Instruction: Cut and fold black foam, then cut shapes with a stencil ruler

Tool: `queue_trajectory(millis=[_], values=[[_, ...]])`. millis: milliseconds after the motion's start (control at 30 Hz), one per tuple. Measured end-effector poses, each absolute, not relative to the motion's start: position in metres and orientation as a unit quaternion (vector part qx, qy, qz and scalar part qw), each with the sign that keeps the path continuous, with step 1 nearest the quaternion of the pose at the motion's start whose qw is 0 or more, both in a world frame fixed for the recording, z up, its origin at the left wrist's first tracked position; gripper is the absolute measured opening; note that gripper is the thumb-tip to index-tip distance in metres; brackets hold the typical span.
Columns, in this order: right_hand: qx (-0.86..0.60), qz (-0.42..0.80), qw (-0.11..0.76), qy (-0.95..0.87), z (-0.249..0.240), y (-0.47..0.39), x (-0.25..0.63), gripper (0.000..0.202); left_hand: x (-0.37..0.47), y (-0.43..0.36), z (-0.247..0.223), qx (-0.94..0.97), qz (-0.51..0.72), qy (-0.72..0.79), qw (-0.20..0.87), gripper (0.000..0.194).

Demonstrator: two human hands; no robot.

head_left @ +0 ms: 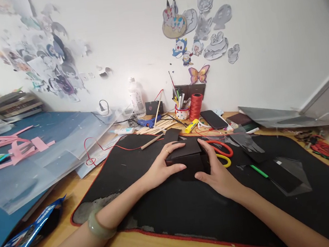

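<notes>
A small black box rests on a black mat with a red edge. My left hand, with a ring on one finger, grips the box from its left side, thumb at the front and fingers at the top edge. Around the box's right side my right hand is curved, fingers along the far right edge and thumb near the lower front. Just right of the box lie scissors with red handles and a yellow handle, partly hidden by my right hand.
Behind the mat are wooden sticks, a blue glue gun, a pen cup, red thread and a phone. A green pen lies right; pink strips and a blue wrapper lie left.
</notes>
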State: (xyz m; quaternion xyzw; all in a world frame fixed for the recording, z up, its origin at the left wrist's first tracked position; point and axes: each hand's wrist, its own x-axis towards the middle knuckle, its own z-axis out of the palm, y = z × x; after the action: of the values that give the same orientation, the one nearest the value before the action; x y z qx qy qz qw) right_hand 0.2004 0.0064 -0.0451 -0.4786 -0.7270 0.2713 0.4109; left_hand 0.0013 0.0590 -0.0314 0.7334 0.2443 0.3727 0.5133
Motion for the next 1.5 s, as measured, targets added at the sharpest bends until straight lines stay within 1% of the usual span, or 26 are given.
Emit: queue_trajectory(millis=[233, 467, 700, 867, 967, 1100, 1200, 1300, 1500], values=[[-0.491, 0.273, 0.39, -0.73, -0.032, -0.003, 0.194, 0.078, 0.011, 0.048, -0.032, 0.655, 0.422, 0.269, 0.566, 0.043], [-0.497, 0.264, 0.381, -0.733, -0.027, -0.009, 0.19, 0.073, 0.018, 0.04, -0.03, 0.601, 0.46, 0.305, 0.578, 0.038], [-0.523, 0.236, 0.386, -0.723, -0.027, -0.009, 0.189, 0.062, 0.019, 0.037, -0.031, 0.614, 0.491, 0.308, 0.536, 0.037], [-0.52, 0.248, 0.392, -0.717, -0.024, -0.01, 0.185, 0.062, 0.018, 0.035, -0.031, 0.637, 0.521, 0.305, 0.48, 0.033], [-0.512, 0.268, 0.405, -0.708, -0.023, -0.012, 0.182, 0.065, 0.018, 0.034, -0.03, 0.633, 0.532, 0.307, 0.471, 0.032], [-0.494, 0.273, 0.447, -0.694, -0.023, -0.016, 0.178, 0.075, 0.021, 0.031, -0.03, 0.603, 0.537, 0.31, 0.501, 0.034], [-0.479, 0.235, 0.466, -0.705, -0.021, -0.017, 0.177, 0.068, 0.023, 0.028, -0.03, 0.573, 0.546, 0.308, 0.527, 0.034], [-0.477, 0.196, 0.46, -0.722, -0.019, -0.016, 0.176, 0.059, 0.026, 0.024, -0.032, 0.538, 0.552, 0.306, 0.559, 0.035], [-0.481, 0.152, 0.452, -0.735, -0.017, -0.019, 0.176, 0.057, 0.031, 0.019, -0.031, 0.481, 0.538, 0.284, 0.632, 0.035]])
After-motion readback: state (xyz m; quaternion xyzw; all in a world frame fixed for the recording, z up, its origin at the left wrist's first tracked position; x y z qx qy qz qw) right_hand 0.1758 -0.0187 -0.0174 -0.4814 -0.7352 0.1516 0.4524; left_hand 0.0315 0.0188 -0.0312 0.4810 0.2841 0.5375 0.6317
